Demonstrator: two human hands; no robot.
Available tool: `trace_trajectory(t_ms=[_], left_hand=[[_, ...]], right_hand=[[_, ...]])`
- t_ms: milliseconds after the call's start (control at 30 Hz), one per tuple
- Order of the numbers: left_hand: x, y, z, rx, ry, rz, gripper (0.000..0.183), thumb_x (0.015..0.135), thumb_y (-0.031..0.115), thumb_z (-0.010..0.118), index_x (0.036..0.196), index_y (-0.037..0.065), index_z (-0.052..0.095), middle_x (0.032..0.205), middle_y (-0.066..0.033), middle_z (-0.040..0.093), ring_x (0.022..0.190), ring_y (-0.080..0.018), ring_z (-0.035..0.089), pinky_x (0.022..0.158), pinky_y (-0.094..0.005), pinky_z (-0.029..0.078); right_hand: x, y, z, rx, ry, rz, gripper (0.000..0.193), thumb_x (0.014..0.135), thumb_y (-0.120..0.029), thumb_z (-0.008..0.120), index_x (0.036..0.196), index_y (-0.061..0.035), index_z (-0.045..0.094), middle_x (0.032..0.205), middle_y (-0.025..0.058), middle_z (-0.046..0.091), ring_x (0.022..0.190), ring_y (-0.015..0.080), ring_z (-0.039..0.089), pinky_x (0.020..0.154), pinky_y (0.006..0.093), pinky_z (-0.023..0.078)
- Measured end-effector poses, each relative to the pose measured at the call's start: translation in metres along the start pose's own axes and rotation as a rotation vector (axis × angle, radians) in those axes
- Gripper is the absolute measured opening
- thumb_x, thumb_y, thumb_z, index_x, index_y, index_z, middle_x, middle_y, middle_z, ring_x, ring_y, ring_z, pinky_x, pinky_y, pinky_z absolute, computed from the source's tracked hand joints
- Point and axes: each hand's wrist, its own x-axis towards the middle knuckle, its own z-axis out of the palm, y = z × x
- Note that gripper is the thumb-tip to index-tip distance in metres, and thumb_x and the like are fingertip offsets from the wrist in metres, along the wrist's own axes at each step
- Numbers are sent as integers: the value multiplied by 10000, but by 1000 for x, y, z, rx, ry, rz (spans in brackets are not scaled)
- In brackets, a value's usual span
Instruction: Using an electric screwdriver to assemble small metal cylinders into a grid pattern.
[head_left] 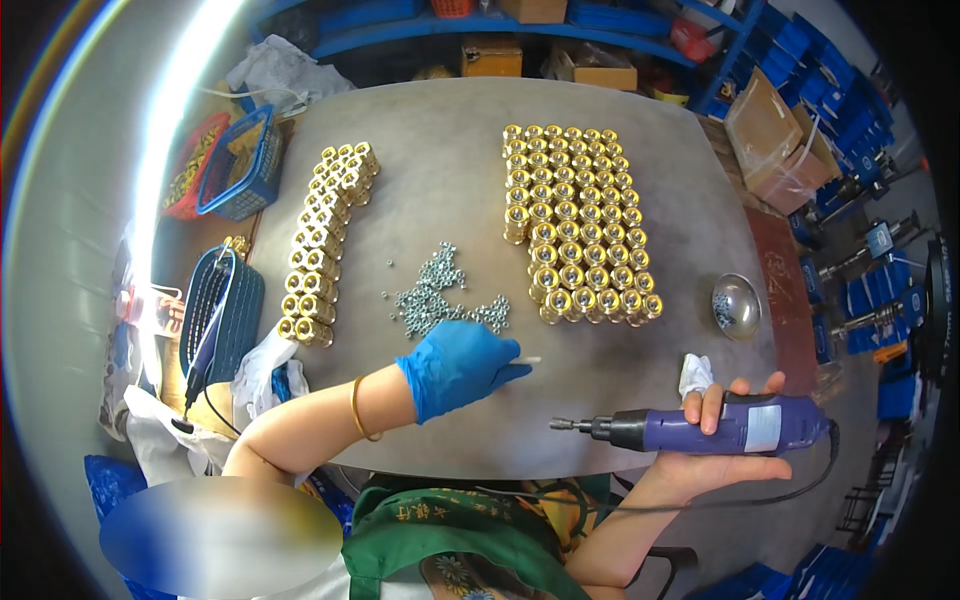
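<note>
My left hand [455, 370], in a blue glove, is closed over the middle of the table. A short, thin pale rod [530, 360] sticks out between its fingers; its kind is too small to make out. Just beyond that hand lies a loose heap of small silvery nuts [430, 300]. My bare right hand [708, 410] grips a purple electric screwdriver [680, 428] with a black nose, held level, its bit pointing left toward my gloved hand. Gold-coloured brass fittings stand upright in a large block [580, 220] at right and a narrower group [325, 235] at left.
A metal bowl [737, 306] with nuts and a crumpled white cloth [695, 375] are at right. Blue baskets [240, 165] stand past the left edge, where a second electric screwdriver [203, 355] hangs. An open cardboard box [780, 140] is far right. The screwdriver's cord [815, 485] loops below my right hand.
</note>
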Motion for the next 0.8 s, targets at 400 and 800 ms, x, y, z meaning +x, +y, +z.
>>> trace_trajectory(t_ms=[400, 800], left_hand=[[-42, -8, 95, -857, 612, -192, 474, 652, 111, 771, 1028, 72, 486, 952, -43, 504, 890, -147, 496, 785, -282, 400], [-35, -8, 48, -544, 369, 117, 446, 685, 35, 640, 1088, 57, 452, 937, -137, 490, 866, -321, 504, 752, -359, 443]], right_hand=[[-9, -22, -4, 96, -58, 173, 699, 744, -646, 513, 1249, -182, 378, 1027, 102, 519, 733, 198, 473, 623, 333, 403], [-23, -33, -14, 191, 6, 168, 658, 782, -631, 463, 1257, -179, 406, 1023, 114, 517, 725, 210, 487, 619, 333, 424]])
